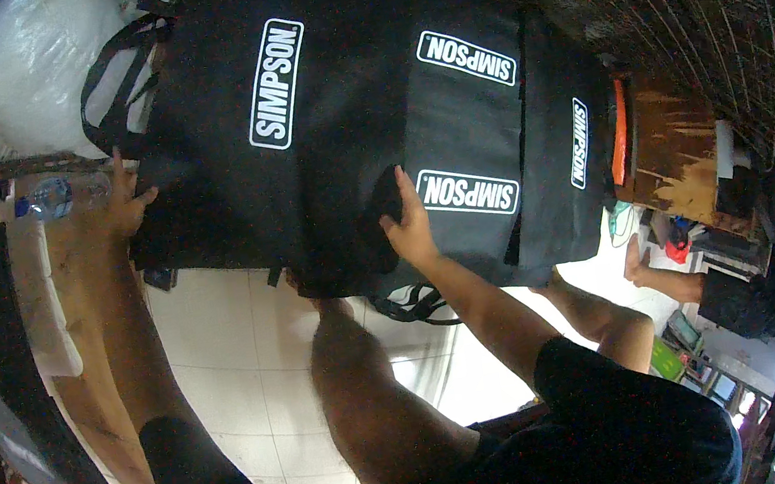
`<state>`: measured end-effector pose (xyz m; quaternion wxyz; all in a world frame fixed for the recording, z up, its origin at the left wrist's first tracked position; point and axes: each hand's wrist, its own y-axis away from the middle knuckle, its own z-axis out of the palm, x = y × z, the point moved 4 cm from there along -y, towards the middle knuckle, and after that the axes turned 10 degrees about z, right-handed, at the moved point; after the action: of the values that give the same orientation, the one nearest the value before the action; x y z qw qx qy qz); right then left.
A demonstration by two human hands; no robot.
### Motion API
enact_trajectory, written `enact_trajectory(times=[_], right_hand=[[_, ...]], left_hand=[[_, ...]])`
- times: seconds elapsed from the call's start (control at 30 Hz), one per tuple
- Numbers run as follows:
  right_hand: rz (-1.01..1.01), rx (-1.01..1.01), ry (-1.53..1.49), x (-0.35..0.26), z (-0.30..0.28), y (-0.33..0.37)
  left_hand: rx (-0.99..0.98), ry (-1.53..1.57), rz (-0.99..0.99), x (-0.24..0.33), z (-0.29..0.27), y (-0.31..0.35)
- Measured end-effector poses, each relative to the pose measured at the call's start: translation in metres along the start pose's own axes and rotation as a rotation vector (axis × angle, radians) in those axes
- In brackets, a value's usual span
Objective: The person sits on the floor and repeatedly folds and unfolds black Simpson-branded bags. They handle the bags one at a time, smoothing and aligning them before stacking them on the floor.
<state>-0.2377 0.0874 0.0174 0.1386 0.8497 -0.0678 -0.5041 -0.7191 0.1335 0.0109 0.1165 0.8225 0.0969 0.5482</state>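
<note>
A large black bag or cover [347, 81], with several white-lettered black labels on its faces, fills the upper middle in front of me. My left hand [129, 196] is at its left edge, fingers spread, with the index finger pointing away from me. Black straps [118, 91] loop out beside that hand. My right hand [412, 224] lies against the front of the black material near a lower label, its fingers stretched out and its thumb apart. Neither hand is seen gripping anything. Below the right hand, another loop of black strap [413, 305] hangs down by my legs.
A bulging clear plastic bag [23, 74] sits at the upper left, above a plastic bottle [51, 198]. White floor tiles [217, 362] show below. At right are a worn wooden panel [673, 146] and another person's bare leg [672, 283].
</note>
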Motion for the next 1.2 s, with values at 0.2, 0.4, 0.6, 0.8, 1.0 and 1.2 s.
enact_trajectory(times=[0.2, 0.4, 0.6, 0.8, 1.0, 1.2], right_hand=[[0.116, -0.006, 0.063, 0.006, -0.001, -0.004], [0.069, 0.112, 0.215, 0.005, 0.002, 0.000], [0.108, 0.212, 0.240, 0.006, 0.002, 0.010], [0.073, 0.335, 0.273, 0.013, 0.000, 0.017], [0.078, 0.360, 0.265, 0.010, -0.002, 0.023], [0.109, 0.344, 0.274, 0.008, -0.002, 0.022]], left_hand=[[-0.030, -0.369, 0.093, -0.012, 0.001, 0.006], [-0.209, -1.234, -0.094, 0.053, 0.017, 0.009], [-0.107, -1.664, -0.041, 0.045, 0.023, 0.018], [-0.146, -1.480, -0.160, 0.069, 0.023, 0.024], [-0.242, -1.591, -0.168, 0.088, 0.034, 0.024], [-0.170, -1.684, -0.170, 0.123, 0.045, 0.029]])
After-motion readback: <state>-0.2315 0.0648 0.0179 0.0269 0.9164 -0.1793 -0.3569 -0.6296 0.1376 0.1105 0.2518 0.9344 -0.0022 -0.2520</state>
